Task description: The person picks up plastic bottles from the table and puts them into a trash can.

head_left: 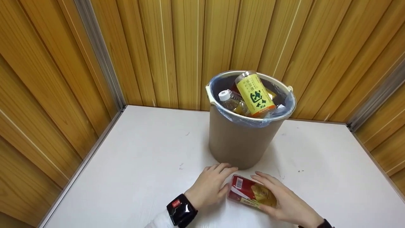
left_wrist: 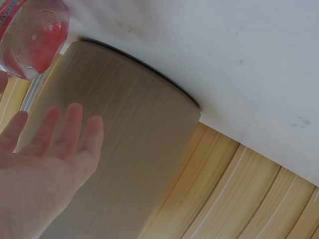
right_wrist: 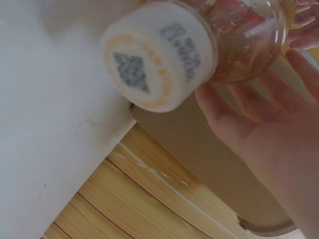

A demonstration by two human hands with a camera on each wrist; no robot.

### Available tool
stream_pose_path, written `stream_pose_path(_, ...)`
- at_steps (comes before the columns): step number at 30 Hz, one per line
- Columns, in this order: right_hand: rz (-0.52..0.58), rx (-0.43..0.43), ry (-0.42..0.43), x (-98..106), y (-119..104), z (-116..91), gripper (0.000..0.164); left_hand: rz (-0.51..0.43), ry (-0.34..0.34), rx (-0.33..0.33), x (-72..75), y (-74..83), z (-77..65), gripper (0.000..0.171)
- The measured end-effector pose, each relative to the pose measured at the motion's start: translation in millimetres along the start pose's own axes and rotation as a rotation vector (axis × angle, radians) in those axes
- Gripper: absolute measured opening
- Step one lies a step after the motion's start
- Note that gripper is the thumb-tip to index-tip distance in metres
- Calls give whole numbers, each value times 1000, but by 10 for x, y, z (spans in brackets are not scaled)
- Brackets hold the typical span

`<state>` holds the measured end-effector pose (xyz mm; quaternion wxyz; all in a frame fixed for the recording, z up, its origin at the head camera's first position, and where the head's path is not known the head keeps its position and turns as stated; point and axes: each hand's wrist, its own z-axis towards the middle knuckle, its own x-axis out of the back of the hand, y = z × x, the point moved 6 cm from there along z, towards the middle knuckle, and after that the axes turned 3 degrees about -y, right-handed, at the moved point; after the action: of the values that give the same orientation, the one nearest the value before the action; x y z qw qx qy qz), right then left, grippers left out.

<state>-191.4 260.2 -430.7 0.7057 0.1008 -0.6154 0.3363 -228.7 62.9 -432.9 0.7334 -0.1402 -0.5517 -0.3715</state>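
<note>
A clear plastic bottle with a red and gold label lies on its side between the two hands, on or just above the white table. Its white cap, printed with a QR code, faces the right wrist camera. Beside the bottle's base end is my left hand, its fingers spread and relaxed. My right hand lies about the cap end, with the thumb at the near side and fairly straight fingers along the far side. The bottle partly hides those fingers in the right wrist view.
Just beyond the hands stands a tall brown bin, lined with a blue bag. A yellow-labelled container and a white-capped bottle stick up among its contents. Wood-look panels border the white table.
</note>
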Motion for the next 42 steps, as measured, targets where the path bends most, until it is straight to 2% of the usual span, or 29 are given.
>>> stream_pose_path(3,-35,7,67,2,-12,30,87,4,-7,2,-3,0,2,54)
stream_pose_path(6,-47,-3,59,-51,2,68,89,8,-14,7,-12,-8,-1,55)
stream_pose_path(15,-52,-99,-143,-307,100,49,93,9,-16,4,-37,-20,-18,56)
stream_pose_path(18,-58,-123,-167,-344,117,34,93,5,-21,9,-48,-28,-21,56)
stream_pose_path(24,-42,-92,-162,-373,104,9,94,-16,-43,28,-61,-44,-31,56)
stream_pose_path(30,52,-103,-147,-371,95,-12,87,-71,-46,44,-22,-60,-45,57)
stream_pose_path(34,131,-113,-119,-342,78,-17,81,-89,-24,50,35,-93,-55,56)
stream_pose_path(39,271,-99,-51,-263,44,-21,77,-106,44,50,138,-153,-58,54)
stream_pose_path(42,453,-86,-21,-202,35,-9,72,-133,117,39,236,-178,-41,51)
